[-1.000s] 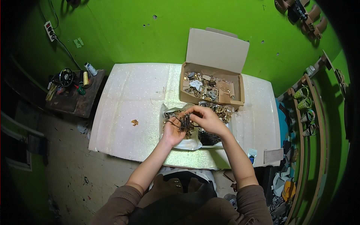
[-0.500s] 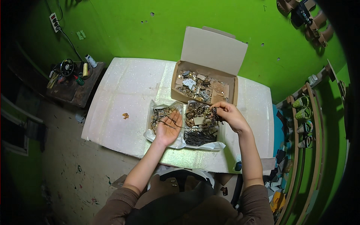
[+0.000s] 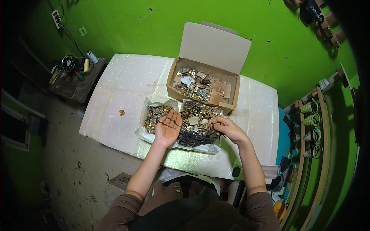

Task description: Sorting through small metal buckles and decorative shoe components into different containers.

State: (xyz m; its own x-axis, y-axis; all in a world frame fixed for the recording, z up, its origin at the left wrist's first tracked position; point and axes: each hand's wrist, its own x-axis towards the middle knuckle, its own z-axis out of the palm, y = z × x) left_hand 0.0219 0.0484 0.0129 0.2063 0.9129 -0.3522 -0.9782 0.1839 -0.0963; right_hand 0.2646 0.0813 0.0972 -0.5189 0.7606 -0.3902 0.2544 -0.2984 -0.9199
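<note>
One thin, limp chain is draped over the open left hand; the far end is pinched by the right hand; it is likely light and tangle-prone.

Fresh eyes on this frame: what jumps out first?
The bright green wall behind the white table, then the open cardboard box of small metal fittings at the table's far side. Nearer, the left hand lies palm up with a thin dark chain across it, while the right hand picks in a heap of dark chain on clear plastic bags.
</note>
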